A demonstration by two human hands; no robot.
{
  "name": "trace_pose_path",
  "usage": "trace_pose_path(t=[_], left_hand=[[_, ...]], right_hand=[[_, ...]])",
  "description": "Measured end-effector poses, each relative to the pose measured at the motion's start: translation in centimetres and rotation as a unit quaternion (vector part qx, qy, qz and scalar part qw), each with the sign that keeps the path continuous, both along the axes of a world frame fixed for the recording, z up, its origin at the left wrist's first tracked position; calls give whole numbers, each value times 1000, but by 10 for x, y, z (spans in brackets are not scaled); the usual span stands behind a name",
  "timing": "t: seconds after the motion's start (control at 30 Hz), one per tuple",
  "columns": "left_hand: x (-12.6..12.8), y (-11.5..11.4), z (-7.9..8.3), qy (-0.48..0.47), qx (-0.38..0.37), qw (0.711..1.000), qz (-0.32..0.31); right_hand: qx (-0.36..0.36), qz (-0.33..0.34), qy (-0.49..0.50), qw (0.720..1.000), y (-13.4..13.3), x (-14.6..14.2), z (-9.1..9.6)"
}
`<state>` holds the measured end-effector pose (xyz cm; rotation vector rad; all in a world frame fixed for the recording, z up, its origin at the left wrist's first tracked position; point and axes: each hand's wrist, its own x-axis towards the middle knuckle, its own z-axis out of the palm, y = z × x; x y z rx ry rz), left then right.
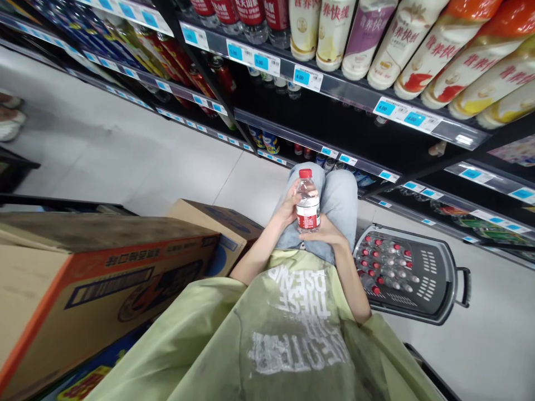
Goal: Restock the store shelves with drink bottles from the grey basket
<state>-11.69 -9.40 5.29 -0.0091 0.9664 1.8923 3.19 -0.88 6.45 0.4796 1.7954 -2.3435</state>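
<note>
A small clear water bottle (308, 209) with a red cap and a red-and-white label is held upright above my lap. The fingers of my left hand (288, 204) wrap round its upper part from the left. My right hand (329, 231) grips it low, at the base, from the right side; part of those fingers is hidden behind the bottle. On the floor to my right is a black basket (443, 273) with a handle. Inside it stand and lie several similar red-capped bottles (382, 259).
Shelves (334, 83) with price tags run across the front, carrying rows of milk-drink bottles (336, 33). To my left stand a large open cardboard carton (137, 289) and a smaller carton (225, 220). Pale floor tiles (167, 156) lie between cartons and shelves. Someone's shoe (11, 125) is at far left.
</note>
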Motion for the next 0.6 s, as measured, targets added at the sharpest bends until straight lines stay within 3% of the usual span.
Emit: trace_pose_path(t=[0.6], left_hand=[[-1, 3, 3, -22, 5, 1000, 9]], right_hand=[[32, 3, -22, 999, 1, -2, 2]])
